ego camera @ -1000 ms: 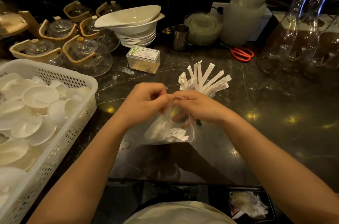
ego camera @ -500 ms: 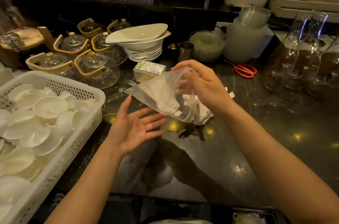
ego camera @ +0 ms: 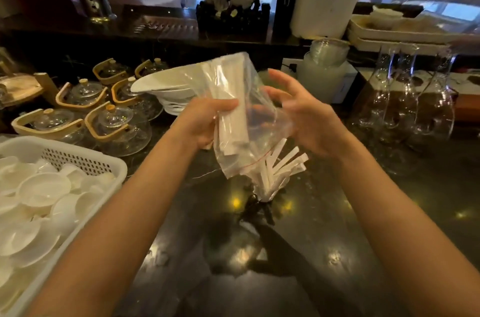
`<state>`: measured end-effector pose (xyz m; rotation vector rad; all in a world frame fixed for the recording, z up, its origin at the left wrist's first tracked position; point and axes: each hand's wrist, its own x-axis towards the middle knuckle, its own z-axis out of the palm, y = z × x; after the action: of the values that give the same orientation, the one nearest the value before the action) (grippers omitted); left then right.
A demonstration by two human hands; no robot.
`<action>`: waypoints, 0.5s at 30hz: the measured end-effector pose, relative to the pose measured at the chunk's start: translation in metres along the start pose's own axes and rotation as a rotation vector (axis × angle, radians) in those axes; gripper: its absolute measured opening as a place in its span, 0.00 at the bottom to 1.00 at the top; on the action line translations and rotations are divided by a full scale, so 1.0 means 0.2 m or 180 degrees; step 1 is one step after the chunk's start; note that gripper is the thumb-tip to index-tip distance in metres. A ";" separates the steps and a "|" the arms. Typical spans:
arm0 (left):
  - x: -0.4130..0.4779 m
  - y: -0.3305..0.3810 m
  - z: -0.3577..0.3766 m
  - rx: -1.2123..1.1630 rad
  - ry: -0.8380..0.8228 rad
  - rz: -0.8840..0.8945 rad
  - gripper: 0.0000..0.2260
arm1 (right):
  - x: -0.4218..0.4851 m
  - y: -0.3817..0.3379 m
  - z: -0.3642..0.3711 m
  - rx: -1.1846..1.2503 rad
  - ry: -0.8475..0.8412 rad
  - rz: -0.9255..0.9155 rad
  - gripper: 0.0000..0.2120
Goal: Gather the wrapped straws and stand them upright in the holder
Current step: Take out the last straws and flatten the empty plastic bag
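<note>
Head view gives me both hands raised over the dark counter (ego camera: 337,212) with a clear bag (ego camera: 249,98) between them. My left hand (ego camera: 205,122) is clamped on the bag's left side, thumb across the front, pinching the plastic together with the white wrapped straws (ego camera: 233,129) inside it. The bag is turned mouth-down, its red-lined opening hanging low and the closed end pointing up. My right hand (ego camera: 309,119) is at the bag's right side with fingers spread and curled; the fingertips seem to touch the plastic, but I cannot tell whether it actually grips. Below the bag's mouth, a fan of more straws (ego camera: 283,166) stands tilted outward in the holder (ego camera: 262,194), which sits on the counter on a dark base and is mostly hidden by the bag. On the left, a white basket (ego camera: 78,155) holds small white dishes (ego camera: 44,186). Behind it stand glass teapots (ego camera: 117,124) with wooden handles, and a stack of white bowls (ego camera: 166,88) sits behind the bag. Glass carafes (ego camera: 415,109) stand at the right.
</note>
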<state>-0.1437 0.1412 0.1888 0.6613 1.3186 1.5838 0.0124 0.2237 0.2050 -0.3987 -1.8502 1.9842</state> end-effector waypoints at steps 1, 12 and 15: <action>0.02 0.02 0.04 0.0134 -0.0069 0.0136 0.15 | 0.02 -0.01 -0.03 0.0023 0.0157 0.0081 0.37; 0.26 -0.03 0.29 0.1006 -0.0653 0.0977 0.16 | 0.12 0.01 -0.21 -0.1070 0.0665 -0.0227 0.18; 0.30 -0.10 0.29 0.0907 -0.0823 0.0897 0.15 | 0.11 0.07 -0.25 -0.1088 0.0693 -0.0275 0.18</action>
<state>-0.1122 0.2198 0.1769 1.2320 1.3076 1.4768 0.0154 0.2780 0.1881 -0.5958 -2.0251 1.5022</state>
